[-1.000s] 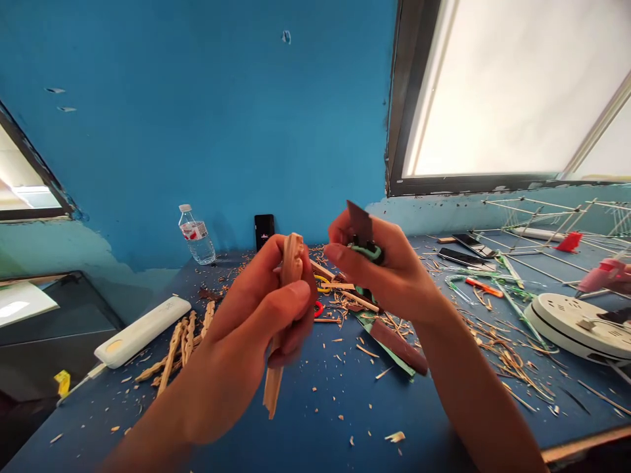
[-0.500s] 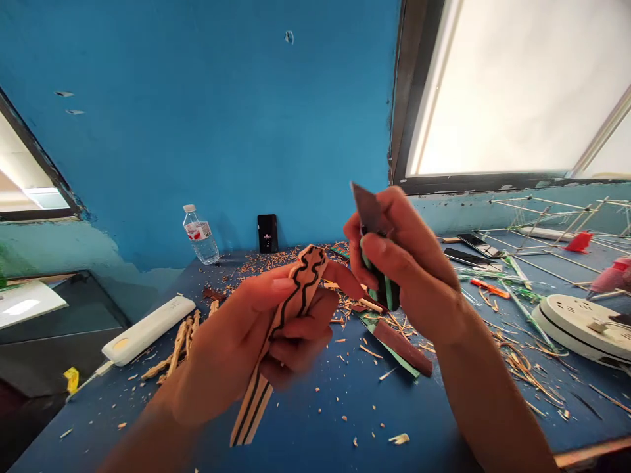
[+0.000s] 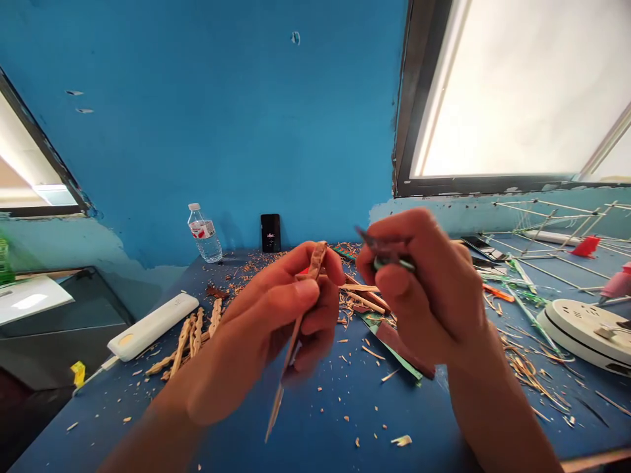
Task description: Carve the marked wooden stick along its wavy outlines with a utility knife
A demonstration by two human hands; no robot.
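Observation:
A thin wooden strip (image 3: 318,258) is pinched in my left hand (image 3: 280,309), turned nearly edge-on, its tip pointing up and its lower end slanting down toward me. To the right, my right hand (image 3: 424,282) is wrapped round a knife (image 3: 377,246), whose blade points up and left and is blurred. The blade and the strip are apart. Carved wavy wooden sticks (image 3: 185,341) lie left of my left hand. Under my right hand, a dark red-brown block (image 3: 394,341) rests on a green strip.
Wood shavings (image 3: 525,374) litter the blue table (image 3: 236,427). Along the back stand a water bottle (image 3: 204,236) and a phone (image 3: 271,233). A white power bank (image 3: 152,326) lies left; a round white power strip (image 3: 586,335), an orange cutter (image 3: 497,292) and a stick frame (image 3: 566,243) are right.
My left hand has turned the strip from its black-lined face to nearly edge-on. My right hand has moved slightly right and down, tilting the knife blade lower to the left.

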